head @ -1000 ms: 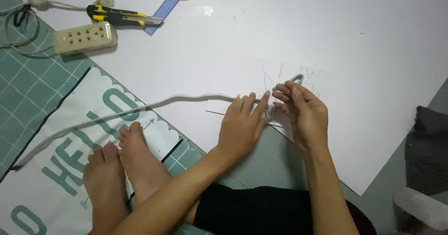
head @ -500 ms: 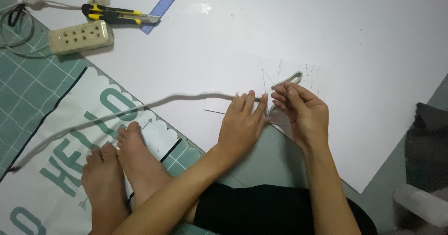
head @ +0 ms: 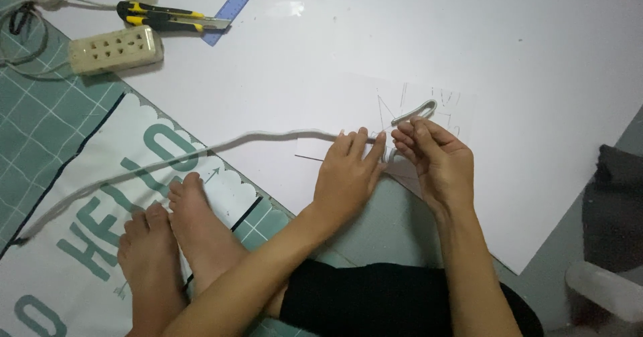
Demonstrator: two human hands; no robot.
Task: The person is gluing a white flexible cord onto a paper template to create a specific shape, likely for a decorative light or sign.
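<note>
A left hand presses flat on a grey cord on a white sheet. The right hand has its grip pinching the cord's bent end over a pencilled star.

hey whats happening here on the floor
A person sits on the floor with bare feet out on a green mat, shaping a thick grey cord over a sheet with pencilled lines on a big white board. The left hand lies flat, pressing the cord down, while the right hand pinches it at a tight bend. A utility knife, ruler and power strip lie apart to the upper left.
</note>
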